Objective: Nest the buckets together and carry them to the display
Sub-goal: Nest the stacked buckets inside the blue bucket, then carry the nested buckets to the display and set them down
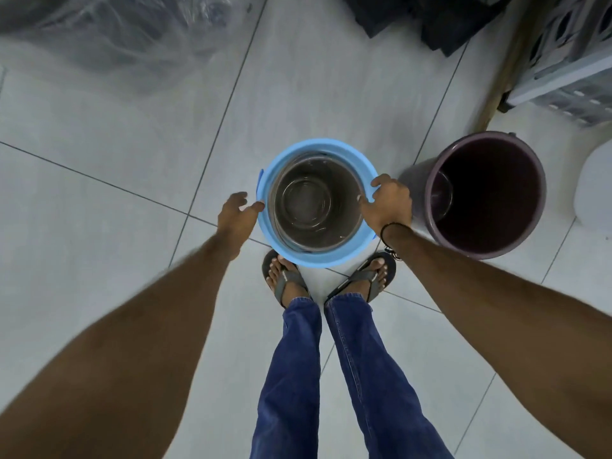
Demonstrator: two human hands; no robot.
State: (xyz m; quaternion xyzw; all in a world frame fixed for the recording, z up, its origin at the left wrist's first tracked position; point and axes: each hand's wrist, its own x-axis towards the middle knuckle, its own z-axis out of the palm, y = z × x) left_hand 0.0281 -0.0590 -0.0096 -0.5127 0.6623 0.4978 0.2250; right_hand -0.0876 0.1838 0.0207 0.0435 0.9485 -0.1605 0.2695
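A light blue bucket [318,256] stands on the floor just ahead of my feet, with a grey-brown bucket [314,200] nested inside it. My right hand [387,203] is closed over the blue rim on its right side. My left hand [236,215] is at the left side of the rim, fingers spread, fingertips touching or nearly touching it. A dark purple bucket [486,193] stands upright and separate on the floor to the right.
White floor tiles [132,144] surround me. Clear plastic wrapping [109,31] lies at the far left. Dark bags [427,18] sit at the far centre. A wooden stick [506,71] and grey plastic crates [569,58] are at the far right, with a white container [596,190] beside the purple bucket.
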